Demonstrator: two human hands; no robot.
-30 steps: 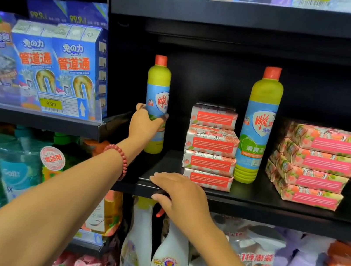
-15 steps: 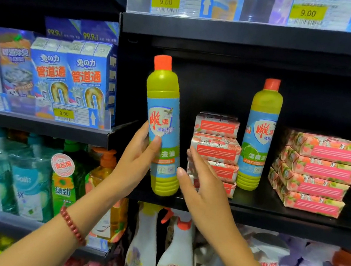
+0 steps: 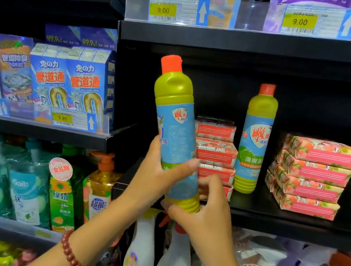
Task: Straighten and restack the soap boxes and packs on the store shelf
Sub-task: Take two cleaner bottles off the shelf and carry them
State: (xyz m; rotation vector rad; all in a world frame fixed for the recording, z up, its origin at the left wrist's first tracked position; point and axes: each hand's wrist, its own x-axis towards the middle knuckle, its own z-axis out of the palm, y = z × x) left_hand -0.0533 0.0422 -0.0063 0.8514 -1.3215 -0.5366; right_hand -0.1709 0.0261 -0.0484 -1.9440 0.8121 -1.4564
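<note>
Behind the bottle (image 3: 176,119) gripped by left hand (image 3: 154,175) and right hand (image 3: 207,216) stands the soap-box stack (image 3: 215,150).

A bottle (image 3: 175,133) is being held tilted in front of the shelf (image 3: 293,226), gripped at its middle by the left hand (image 3: 154,178) and at its base by the right hand (image 3: 201,215). Behind it, the left stack of soap boxes (image 3: 216,154) is being partly covered. A second bottle (image 3: 253,145) is standing just right of that stack, with the right stack of soap boxes (image 3: 315,175) sitting further right.
</note>
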